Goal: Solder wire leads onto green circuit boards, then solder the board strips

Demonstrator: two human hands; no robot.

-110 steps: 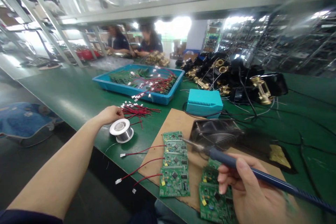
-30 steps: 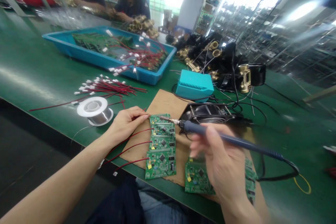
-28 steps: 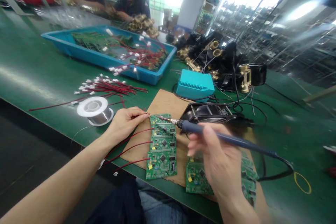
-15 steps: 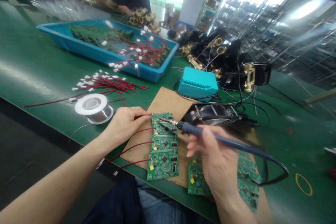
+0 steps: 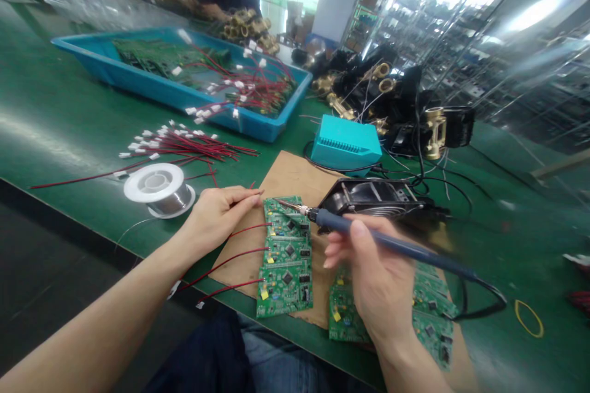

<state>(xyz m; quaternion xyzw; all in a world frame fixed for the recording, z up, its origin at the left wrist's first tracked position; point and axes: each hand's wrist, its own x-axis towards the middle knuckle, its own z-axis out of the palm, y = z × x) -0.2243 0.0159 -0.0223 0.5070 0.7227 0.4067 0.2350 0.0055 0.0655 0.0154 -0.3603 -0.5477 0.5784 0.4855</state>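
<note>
My left hand (image 5: 224, 212) pinches the end of a thin red wire (image 5: 258, 192) at the upper left corner of a column of green circuit boards (image 5: 286, 276). My right hand (image 5: 375, 270) is closed around the blue handle of a soldering iron (image 5: 341, 221), whose tip points left over the topmost board. Red wires run leftward from the left edges of the boards. The column lies on a brown cardboard sheet (image 5: 288, 178). More green boards (image 5: 431, 331) lie beneath and beside my right hand, which partly hides them.
A solder spool (image 5: 159, 190) stands left of the cardboard, with red wires (image 5: 184, 144) behind it. Farther back is a blue tray (image 5: 179, 98) of boards. A teal box (image 5: 345, 144), black fan (image 5: 378, 199) and brass fittings (image 5: 436, 132) are beyond. A person sits across.
My left hand has drawn slightly back from the topmost board's corner, and the wire end shows above it. The iron's tip stays over that board. The whole view has shifted slightly.
</note>
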